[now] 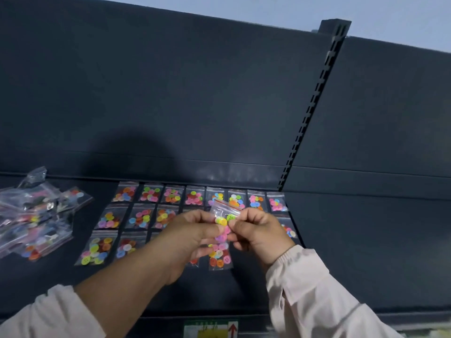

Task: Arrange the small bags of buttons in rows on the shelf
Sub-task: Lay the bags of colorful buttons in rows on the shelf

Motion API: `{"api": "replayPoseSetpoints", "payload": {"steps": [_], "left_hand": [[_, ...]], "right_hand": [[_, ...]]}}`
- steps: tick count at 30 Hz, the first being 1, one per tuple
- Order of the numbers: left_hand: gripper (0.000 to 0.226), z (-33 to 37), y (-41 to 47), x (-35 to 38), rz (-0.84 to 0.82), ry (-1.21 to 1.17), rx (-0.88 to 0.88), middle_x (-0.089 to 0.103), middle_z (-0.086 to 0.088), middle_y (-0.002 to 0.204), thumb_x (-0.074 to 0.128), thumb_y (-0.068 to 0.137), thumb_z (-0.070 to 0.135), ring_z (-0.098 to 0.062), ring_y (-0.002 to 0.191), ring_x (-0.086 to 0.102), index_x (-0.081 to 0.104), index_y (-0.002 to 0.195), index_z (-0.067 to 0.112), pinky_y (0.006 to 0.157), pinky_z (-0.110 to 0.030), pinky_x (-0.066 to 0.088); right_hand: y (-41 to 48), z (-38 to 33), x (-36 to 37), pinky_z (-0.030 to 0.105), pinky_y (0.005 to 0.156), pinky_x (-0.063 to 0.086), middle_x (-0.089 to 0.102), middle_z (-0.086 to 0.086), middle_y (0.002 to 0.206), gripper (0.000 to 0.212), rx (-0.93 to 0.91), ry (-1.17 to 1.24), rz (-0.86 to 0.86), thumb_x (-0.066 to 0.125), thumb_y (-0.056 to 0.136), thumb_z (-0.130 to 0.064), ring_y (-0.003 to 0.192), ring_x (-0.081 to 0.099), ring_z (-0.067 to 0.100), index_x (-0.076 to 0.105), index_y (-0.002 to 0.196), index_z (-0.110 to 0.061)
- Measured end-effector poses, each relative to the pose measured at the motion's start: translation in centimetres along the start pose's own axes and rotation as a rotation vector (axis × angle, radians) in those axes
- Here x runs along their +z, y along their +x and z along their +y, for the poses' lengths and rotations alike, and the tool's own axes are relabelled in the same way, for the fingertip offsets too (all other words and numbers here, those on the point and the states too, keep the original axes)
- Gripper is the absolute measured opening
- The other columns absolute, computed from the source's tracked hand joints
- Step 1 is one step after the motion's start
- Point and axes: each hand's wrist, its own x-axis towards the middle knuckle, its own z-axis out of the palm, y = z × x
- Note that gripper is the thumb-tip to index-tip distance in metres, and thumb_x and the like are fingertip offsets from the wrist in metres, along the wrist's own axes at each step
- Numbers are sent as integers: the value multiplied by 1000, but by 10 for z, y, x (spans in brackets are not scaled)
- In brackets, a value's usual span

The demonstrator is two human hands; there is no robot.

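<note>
The shelf (366, 252) is dark, with a dark back panel (195, 93) and a slotted upright (314, 111) that serves as the reference here.

Position: the rows of button bags (195, 197) lie flat on the shelf, starting at the foot of the upright and running left. The loose pile of bags (36, 215) sits far left of the upright. The held bag (225, 211) is raised above the rows, left of the upright's foot.

Grip state: your left hand (192, 235) and right hand (258, 230) both have the grip clamped on the held bag, fingertips pinching it from opposite sides.

Hazards:
- Your hands hide the middle of the nearer rows. You cannot confirm the free slot from this view; setting down blind would likely overlap a laid bag.
- Opposed pinches that pull apart near the red zip strip may open the seal and spill buttons.
- The bags are slick film. A dropped bag, or your right sleeve (305, 276) dragging across the nearest row, would likely skew the alignment.
- The pile is stacked loosely; a nudge may slide it.
</note>
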Motion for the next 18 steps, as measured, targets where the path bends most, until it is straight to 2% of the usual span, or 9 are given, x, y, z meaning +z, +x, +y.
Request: {"api": "replayPoseSetpoints", "payload": {"steps": [2,4,7,10,14,16,17,18], "left_hand": [[17,-1,0,7,10,112,11,74,-2,84,76,76,13,-17,82,68,65,88,17,67,-27,52],[12,-4,1,12,32,210,19,73,0,81,77,77,17,-15,76,66,67,83,18,71,-28,53],[9,-7,1,19,11,331,49,71,0,79,73,81,20,-11,70,64,65,84,17,63,-23,50],[12,-15,6,17,48,530,157,66,2,86,71,83,22,-9,75,62,62,92,19,62,-18,45],[3,-29,10,6,108,938,351,64,11,90,63,88,27,-6,83,60,61,89,27,78,-28,51],[8,-34,10,4,93,1131,471,59,14,94,58,91,29,-6,89,54,62,98,27,80,-26,48],[11,-37,11,3,82,1202,531,55,14,94,56,92,29,-6,91,50,61,101,26,79,-24,44],[13,-39,11,3,69,1253,582,54,14,94,54,93,29,-7,92,46,61,102,25,78,-23,41]], "right_hand": [[-3,0,-6,17,42,42,55,5,53,29,-36,-24,17,58,85,5,49,54,13,51,62,-13],[-6,-1,-11,19,40,41,53,3,50,25,-59,-32,31,59,84,7,44,51,12,51,66,-10],[-7,2,-19,19,36,38,53,0,45,24,-27,-20,47,57,83,11,37,49,10,50,71,-8],[-6,12,-36,18,34,36,53,-2,41,25,37,-89,91,56,84,12,32,45,9,48,70,-8],[-7,30,-50,18,36,40,54,1,48,24,119,-272,145,59,84,7,33,47,8,52,70,-11],[-7,38,-53,23,48,49,60,0,58,16,100,-413,188,65,82,0,48,59,13,57,76,-13],[-8,39,-54,24,61,51,65,-1,69,10,68,-561,205,67,81,-7,64,65,16,61,85,-14],[-10,40,-57,22,71,48,67,-2,84,16,39,-756,218,67,82,-15,80,66,18,63,97,-16]]}}
